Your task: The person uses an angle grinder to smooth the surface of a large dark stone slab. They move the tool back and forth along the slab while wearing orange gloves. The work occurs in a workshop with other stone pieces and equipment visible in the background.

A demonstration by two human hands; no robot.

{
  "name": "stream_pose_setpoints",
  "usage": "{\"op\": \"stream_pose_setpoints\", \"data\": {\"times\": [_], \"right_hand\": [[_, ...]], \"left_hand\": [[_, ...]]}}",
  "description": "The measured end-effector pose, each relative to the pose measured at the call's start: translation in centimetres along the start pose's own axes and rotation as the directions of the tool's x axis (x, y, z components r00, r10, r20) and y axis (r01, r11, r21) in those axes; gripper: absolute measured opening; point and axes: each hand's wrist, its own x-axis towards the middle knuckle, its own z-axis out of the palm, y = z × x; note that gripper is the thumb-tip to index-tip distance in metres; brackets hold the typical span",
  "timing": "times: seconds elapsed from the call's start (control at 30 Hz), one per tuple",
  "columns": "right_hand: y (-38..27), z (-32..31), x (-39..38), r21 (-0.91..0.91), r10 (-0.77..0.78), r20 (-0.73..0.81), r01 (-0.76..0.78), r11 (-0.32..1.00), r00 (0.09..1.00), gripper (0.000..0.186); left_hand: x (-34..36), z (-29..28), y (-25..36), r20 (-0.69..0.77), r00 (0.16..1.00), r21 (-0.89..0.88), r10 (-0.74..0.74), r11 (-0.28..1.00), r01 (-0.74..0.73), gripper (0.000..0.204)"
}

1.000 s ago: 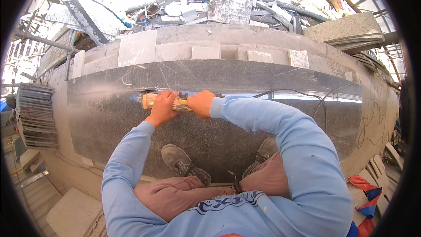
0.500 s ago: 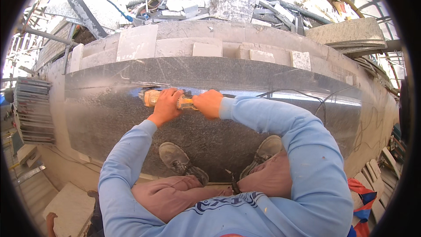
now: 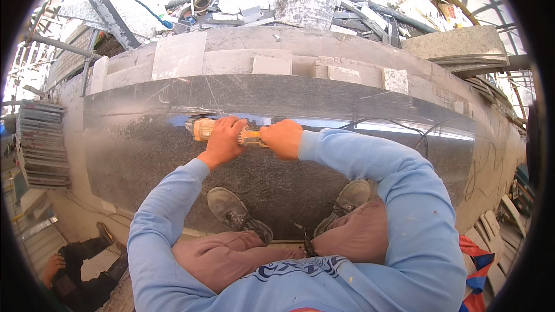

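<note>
My left hand [image 3: 225, 141] is closed around the body of a yellow handheld power tool [image 3: 202, 129], which looks like a grinder or cutter. Its working end faces left at a long cut or seam in a dark granite slab [image 3: 277, 176]; the blade is hard to make out. To the right, my right hand [image 3: 281, 138] grips the tool's rear handle. Pale dust hazes the left end of the slab, and a shiny, bluish strip runs along the seam. My two shoes [image 3: 228, 202] rest on the slab below the tool.
Black cables [image 3: 393, 122] loop across the right. Stone blocks [image 3: 272, 65] line the far side, with rubble [image 3: 243, 8] beyond. Stacked tiles [image 3: 40, 144] stand left, offcuts [image 3: 503, 240] and red-blue cloth [image 3: 471, 268] lower right. Another person's dark-trousered leg [image 3: 81, 257] and hand [image 3: 55, 266] show lower left.
Both my hands and the tool have shifted rightward along the seam. The other person's legs and hand have come into view at the lower left.
</note>
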Motion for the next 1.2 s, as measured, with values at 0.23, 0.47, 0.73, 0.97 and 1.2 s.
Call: {"op": "stream_pose_setpoints", "data": {"times": [0.23, 0.47, 0.73, 0.97, 1.2], "right_hand": [[-0.5, 0.4, 3.1, -0.01, 0.01, 0.02, -0.01, 1.0, 1.0, 0.025], [-0.7, -1.1, -1.0, -0.009, 0.08, 0.07, -0.079, 0.997, 0.994, 0.027], [0.0, 0.7, 1.2, -0.02, 0.001, -0.03, -0.002, 1.0, 1.0, 0.027], [-0.6, -0.9, 1.4, -0.028, 0.03, 0.052, -0.028, 0.999, 0.998, 0.027], [-0.5, -1.0, -0.9, -0.02, 0.046, 0.038, -0.045, 0.999, 0.998, 0.026]], "left_hand": [[-0.5, -0.5, -2.8, 0.041, 0.999, 0.031, -0.025, 0.999, 0.024, 0.069], [0.1, 0.3, 0.4, -0.014, 1.0, -0.017, 0.019, 1.0, -0.019, 0.071], [-0.3, 0.2, -1.3, 0.021, 1.0, 0.006, -0.023, 1.0, 0.023, 0.071], [-0.1, -0.4, -1.5, 0.029, 1.0, -0.01, -0.013, 1.0, 0.014, 0.072], [0.1, 0.1, 0.6, 0.016, 1.0, -0.018, -0.016, 1.0, 0.017, 0.073]]}}
